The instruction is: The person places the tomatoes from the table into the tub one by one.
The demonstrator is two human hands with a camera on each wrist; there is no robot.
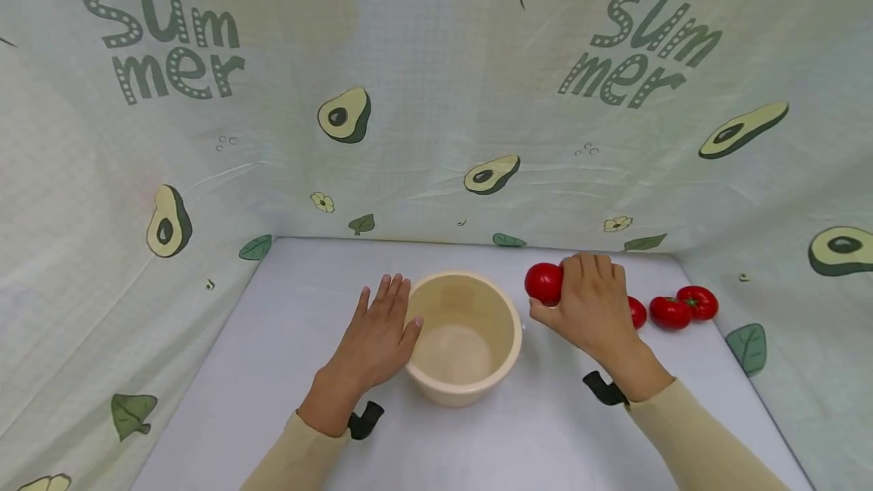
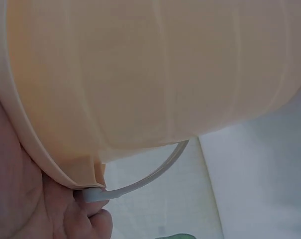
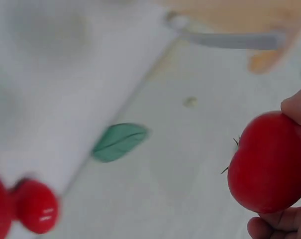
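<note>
Evidently, your left hand (image 1: 375, 343) lies straight-fingered against the rim of the bucket (image 1: 464, 386), probably to steady it. Well apart, your right hand (image 1: 592, 305) grips a tomato (image 1: 543, 283) from opposite sides, likely for security, near the bucket. Other tomatoes (image 1: 671, 313) lie on the tabletop (image 1: 327, 271).

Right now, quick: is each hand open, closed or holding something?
Left hand: open, touching the bucket.
Right hand: closed, holding a tomato.

The patterned cloth backdrop (image 1: 423, 44) reads "summer" twice.
</note>
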